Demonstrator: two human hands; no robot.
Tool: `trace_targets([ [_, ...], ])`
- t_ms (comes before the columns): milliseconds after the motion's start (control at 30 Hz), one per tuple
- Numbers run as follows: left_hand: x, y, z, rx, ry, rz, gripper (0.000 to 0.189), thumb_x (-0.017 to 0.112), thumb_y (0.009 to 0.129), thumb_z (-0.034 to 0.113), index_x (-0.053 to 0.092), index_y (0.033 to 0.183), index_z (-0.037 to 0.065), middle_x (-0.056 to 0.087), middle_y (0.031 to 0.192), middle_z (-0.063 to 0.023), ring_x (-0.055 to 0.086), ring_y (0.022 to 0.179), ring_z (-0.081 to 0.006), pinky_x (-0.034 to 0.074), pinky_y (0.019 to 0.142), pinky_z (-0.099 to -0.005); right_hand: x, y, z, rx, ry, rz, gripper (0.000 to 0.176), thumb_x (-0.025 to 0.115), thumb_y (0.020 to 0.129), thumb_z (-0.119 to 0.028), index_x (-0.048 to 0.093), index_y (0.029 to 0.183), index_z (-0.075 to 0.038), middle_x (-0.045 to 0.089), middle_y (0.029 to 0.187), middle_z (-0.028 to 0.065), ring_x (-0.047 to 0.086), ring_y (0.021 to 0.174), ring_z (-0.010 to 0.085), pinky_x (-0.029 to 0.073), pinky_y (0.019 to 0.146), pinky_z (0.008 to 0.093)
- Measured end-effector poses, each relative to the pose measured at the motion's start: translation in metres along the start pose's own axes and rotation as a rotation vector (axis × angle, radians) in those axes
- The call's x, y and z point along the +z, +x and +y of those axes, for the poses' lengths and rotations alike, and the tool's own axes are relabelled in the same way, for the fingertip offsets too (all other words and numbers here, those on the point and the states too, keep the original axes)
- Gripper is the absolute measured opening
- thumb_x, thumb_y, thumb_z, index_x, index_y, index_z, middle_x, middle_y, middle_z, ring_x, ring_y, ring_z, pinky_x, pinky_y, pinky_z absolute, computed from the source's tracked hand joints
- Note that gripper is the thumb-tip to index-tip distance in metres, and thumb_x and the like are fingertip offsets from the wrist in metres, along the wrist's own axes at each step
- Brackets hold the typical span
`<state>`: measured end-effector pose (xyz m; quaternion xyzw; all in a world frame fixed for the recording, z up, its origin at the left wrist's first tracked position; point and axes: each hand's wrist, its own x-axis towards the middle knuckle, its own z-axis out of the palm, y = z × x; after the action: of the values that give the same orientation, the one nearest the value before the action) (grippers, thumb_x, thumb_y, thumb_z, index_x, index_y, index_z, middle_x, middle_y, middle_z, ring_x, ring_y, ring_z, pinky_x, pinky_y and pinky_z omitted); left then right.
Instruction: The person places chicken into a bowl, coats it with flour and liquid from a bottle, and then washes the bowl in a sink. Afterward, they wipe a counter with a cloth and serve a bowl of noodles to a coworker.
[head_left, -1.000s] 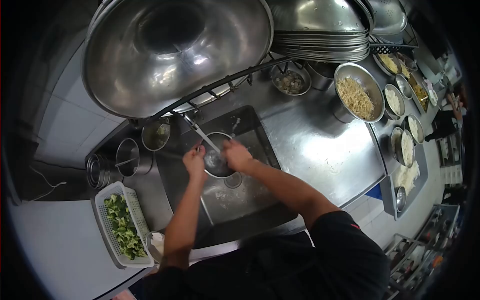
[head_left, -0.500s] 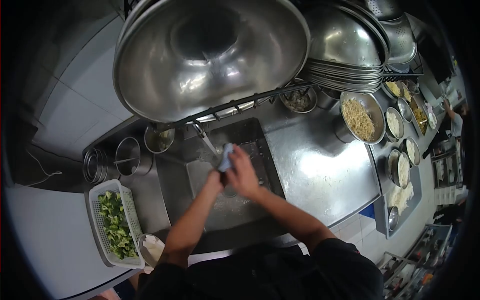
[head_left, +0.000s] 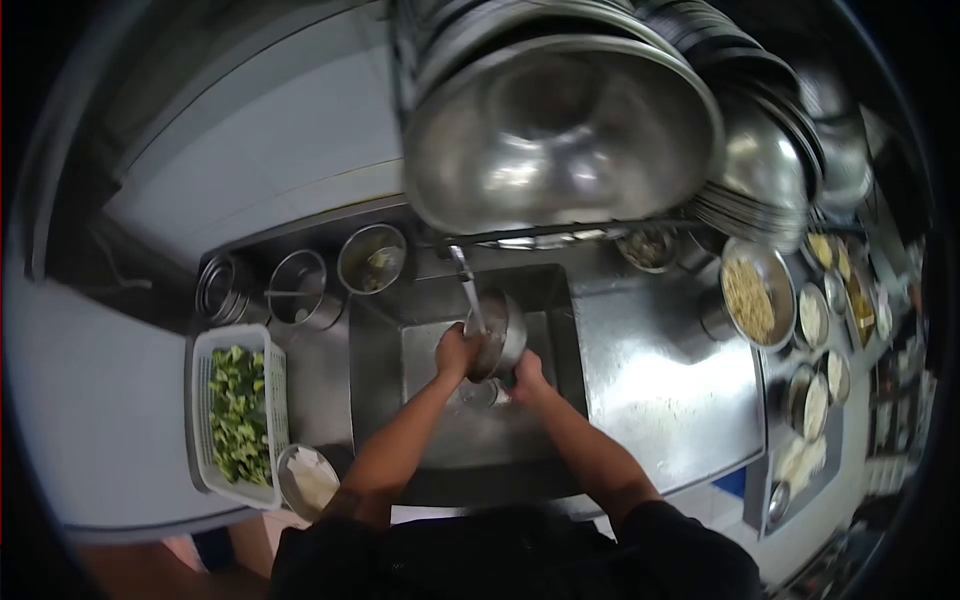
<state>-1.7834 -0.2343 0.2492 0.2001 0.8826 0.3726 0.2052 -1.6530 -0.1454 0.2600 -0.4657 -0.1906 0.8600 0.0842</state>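
Observation:
A round metal bowl (head_left: 508, 335) is tilted on its side over the sink (head_left: 420, 440). My left hand (head_left: 457, 353) is closed on its left edge, close to the water stream. With my right hand (head_left: 529, 378) I grip the lower right side of the bowl, the fingertips partly hidden. Just above, the tap (head_left: 462, 265) runs, and its water reaches the bowl. Some of the bowl's inside is hidden by blur and by my left hand.
Overhead, a rack (head_left: 590, 232) carries large metal bowls (head_left: 570, 130). To the left are a white basket of cut green vegetables (head_left: 238, 415) and metal pots (head_left: 372, 258). Rightward, a bowl of bean sprouts (head_left: 750, 300) stands on the steel counter (head_left: 660, 390).
A pale blue, cloth-like thing between my hands has gone from sight. My hands have moved apart and now hold the metal bowl. The camera view has shifted.

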Motion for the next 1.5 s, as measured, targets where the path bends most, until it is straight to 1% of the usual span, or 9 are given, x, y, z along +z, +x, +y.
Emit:
trace_targets([
  [200,0.004,-0.007,-0.178,-0.232,0.145,-0.297,0.030,0.055,0.091,0.020,0.065,0.105,-0.005,0.068,0.094,-0.0218,0.067,0.086,-0.0328,0.050,0.069,-0.0473,0.017,-0.004,0.012,-0.122,-0.196,-0.014,0.036,0.037,0.102,-0.037,0.058,0.116,-0.011,0.064,0.103,0.0066,0.063,0.094,0.0241,0.051,0.069,0.0427],
  [233,-0.003,-0.042,-0.148,-0.668,-0.401,-0.015,0.029,0.055,0.088,0.013,0.063,0.108,-0.005,0.066,0.089,-0.0179,0.066,0.081,-0.0287,0.049,0.058,-0.0435,0.017,-0.001,0.014,-0.050,-0.195,-0.113,0.036,0.039,0.101,-0.038,0.058,0.116,-0.011,0.064,0.104,0.0065,0.063,0.095,0.0241,0.052,0.072,0.0445],
  [433,0.011,-0.087,-0.115,-0.762,-0.486,0.172,0.024,0.058,0.083,0.010,0.059,0.102,-0.005,0.061,0.079,-0.0143,0.062,0.067,-0.0245,0.044,0.045,-0.0378,0.146,-0.045,0.016,0.008,-0.244,-0.312,0.049,0.042,0.102,-0.041,0.047,0.134,-0.004,0.060,0.125,0.0127,0.058,0.115,0.0263,0.041,0.104,0.0482],
  [633,-0.005,-0.058,-0.079,-0.483,-0.614,0.050,0.017,0.061,0.082,0.010,0.055,0.090,-0.004,0.059,0.075,-0.0134,0.061,0.063,-0.0230,0.047,0.049,-0.0388,0.209,-0.023,0.008,-0.121,-0.238,-0.752,0.060,0.052,0.099,-0.033,0.031,0.148,-0.005,0.047,0.142,0.0137,0.048,0.129,0.0323,0.038,0.109,0.0488],
  [967,0.015,-0.062,-0.012,-0.433,-0.683,0.116,0.018,0.064,0.082,0.008,0.055,0.091,-0.004,0.061,0.075,-0.0147,0.060,0.058,-0.0226,0.045,0.048,-0.0367,0.095,-0.002,-0.040,-0.478,-0.546,-0.264,0.011,0.070,0.085,-0.007,0.061,0.083,-0.002,0.063,0.074,0.0062,0.058,0.059,0.0164,0.045,0.053,0.0264],
  [1233,0.006,-0.025,0.019,-0.322,-0.567,0.103,0.014,0.064,0.083,0.010,0.054,0.082,-0.001,0.062,0.070,-0.0144,0.058,0.056,-0.0239,0.044,0.047,-0.0380,0.069,0.025,-0.053,-1.119,-1.229,-0.060,0.028,0.073,0.080,-0.026,0.066,0.080,0.002,0.062,0.065,0.0145,0.060,0.060,0.0299,0.045,0.059,0.0423],
  [1333,0.013,-0.019,-0.006,-0.172,-0.346,0.164,0.016,0.064,0.084,0.012,0.054,0.083,0.000,0.064,0.073,-0.0162,0.061,0.060,-0.0312,0.048,0.057,-0.0439,0.061,0.003,-0.059,-0.912,-1.368,-0.138,0.019,0.071,0.078,-0.020,0.067,0.083,-0.002,0.065,0.071,0.0154,0.062,0.066,0.0359,0.048,0.063,0.0436],
  [1400,-0.016,-0.038,0.031,0.113,-0.011,0.211,0.017,0.066,0.083,0.016,0.056,0.085,0.002,0.065,0.080,-0.0166,0.062,0.070,-0.0375,0.049,0.068,-0.0486,0.062,-0.006,-0.070,-1.660,-1.252,0.079,0.013,0.067,0.076,-0.011,0.065,0.085,-0.003,0.064,0.071,0.0152,0.063,0.071,0.0382,0.051,0.067,0.0447],
  [1500,-0.035,-0.030,0.046,0.502,0.184,0.161,0.016,0.067,0.084,0.018,0.057,0.084,0.006,0.065,0.086,-0.0152,0.063,0.084,-0.0391,0.050,0.072,-0.0479,0.033,0.004,-0.079,-1.494,-1.433,0.025,0.017,0.064,0.073,-0.005,0.063,0.090,-0.004,0.060,0.072,0.0157,0.062,0.073,0.0394,0.051,0.069,0.0461],
])
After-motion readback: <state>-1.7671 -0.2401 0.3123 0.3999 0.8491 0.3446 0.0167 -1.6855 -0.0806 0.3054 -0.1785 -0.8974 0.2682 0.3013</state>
